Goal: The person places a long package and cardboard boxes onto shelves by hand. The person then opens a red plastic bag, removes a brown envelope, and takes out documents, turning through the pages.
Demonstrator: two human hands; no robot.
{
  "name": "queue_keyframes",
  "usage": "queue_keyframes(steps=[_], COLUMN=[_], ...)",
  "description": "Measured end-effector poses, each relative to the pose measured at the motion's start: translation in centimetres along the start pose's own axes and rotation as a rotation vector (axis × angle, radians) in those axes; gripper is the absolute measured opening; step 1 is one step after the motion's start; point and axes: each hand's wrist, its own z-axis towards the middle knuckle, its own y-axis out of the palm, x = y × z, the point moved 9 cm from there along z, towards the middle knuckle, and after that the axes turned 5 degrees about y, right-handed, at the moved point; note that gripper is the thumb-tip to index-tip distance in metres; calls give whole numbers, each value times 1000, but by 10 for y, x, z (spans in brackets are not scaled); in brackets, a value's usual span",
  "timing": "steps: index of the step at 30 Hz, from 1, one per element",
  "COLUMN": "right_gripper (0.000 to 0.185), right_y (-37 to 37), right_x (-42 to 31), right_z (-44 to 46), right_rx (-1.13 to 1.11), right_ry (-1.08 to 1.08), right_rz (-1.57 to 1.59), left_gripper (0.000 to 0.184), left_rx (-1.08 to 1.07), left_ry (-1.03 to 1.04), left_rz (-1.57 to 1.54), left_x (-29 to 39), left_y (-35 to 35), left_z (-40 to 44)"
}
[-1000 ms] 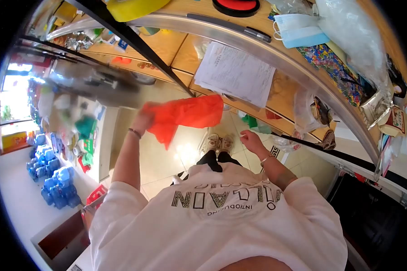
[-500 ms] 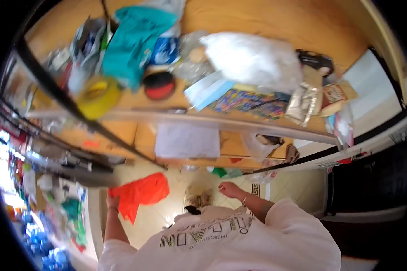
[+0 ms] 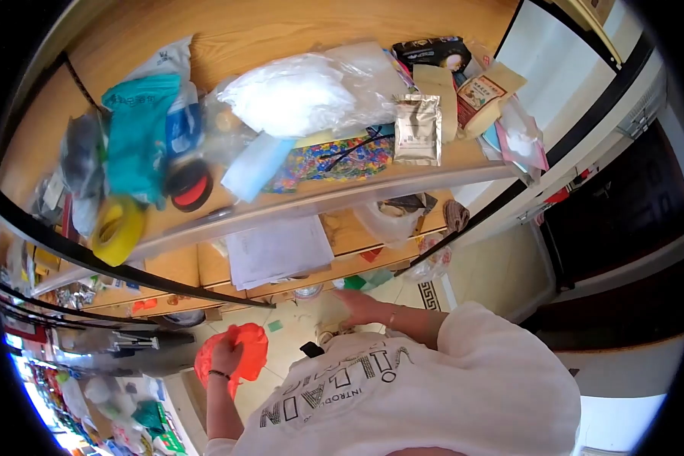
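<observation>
A crumpled red plastic bag [image 3: 252, 357] hangs low over the tiled floor, bunched in my left hand [image 3: 226, 353], whose fingers close on it. To the right, my right hand [image 3: 363, 308] is held out below the shelf edge with its fingers stretched out, and nothing shows in it. Just beyond its fingertips lies a green item [image 3: 354, 282], apart from the hand as far as I can see. The white shirt [image 3: 433, 372] on my body fills the lower middle.
A wooden shelf [image 3: 266, 30] in front holds a teal bag [image 3: 138, 137], yellow tape [image 3: 118, 230], a white plastic bag [image 3: 289, 95] and a foil packet [image 3: 417, 131]. Papers [image 3: 277, 251] lie on the shelf below. A dark door [image 3: 608, 205] stands right; bagged goods [image 3: 121, 410] are left.
The view has turned to the right. My left hand has drawn the red bag inward, and the bag is more bunched. My right hand's fingers now reach out further.
</observation>
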Motion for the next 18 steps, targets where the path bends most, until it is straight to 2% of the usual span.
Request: queue_keyframes(steps=[2, 3, 4, 5, 7, 8, 9, 13, 14, 16, 17, 18], right_gripper=[109, 110, 112, 107, 85, 85, 83, 76, 76, 61, 61, 62], right_y=[7, 11, 16, 14, 21, 30, 37, 68, 62, 63, 47, 43], right_x=[-45, -64, -81, -99, -110, -106, -100, -58, -63, -47, -59, -63], right_z=[22, 34, 44, 49, 66, 70, 77, 95, 96, 115, 111, 98], right_rx=[-42, -10, 20, 32, -17, -29, -11, 71, 65, -152, -144, -231], right_ry=[-24, -83, -143, -171, -129, -140, -204, -412, -408, 62, 64, 267], right_rz=[-122, -141, -158, -188, -124, -115, 28, 609, 613, 990, 992, 888], left_gripper=[35, 23, 21, 19, 14, 14, 14, 17, 20, 32, 49, 69], left_rx=[-98, -72, -82, -98, -147, -187, -225, -299, -158, 197, 277, 347], left_ry=[88, 202, 242, 249, 378, 377, 376, 366, 307, 235, 85, 65], left_rz=[-31, -55, -143, -167, -328, -403, -479, -380, -394, -304, -244, -55], left_x=[57, 102, 131, 162, 208, 229, 245, 238, 221, 163, 132, 119], left_y=[15, 12, 16, 17, 23, 26, 24, 32, 22, 5, 0, -10], left_z=[19, 26, 32, 32, 30, 27, 23, 11, 14, 12, 5, 1])
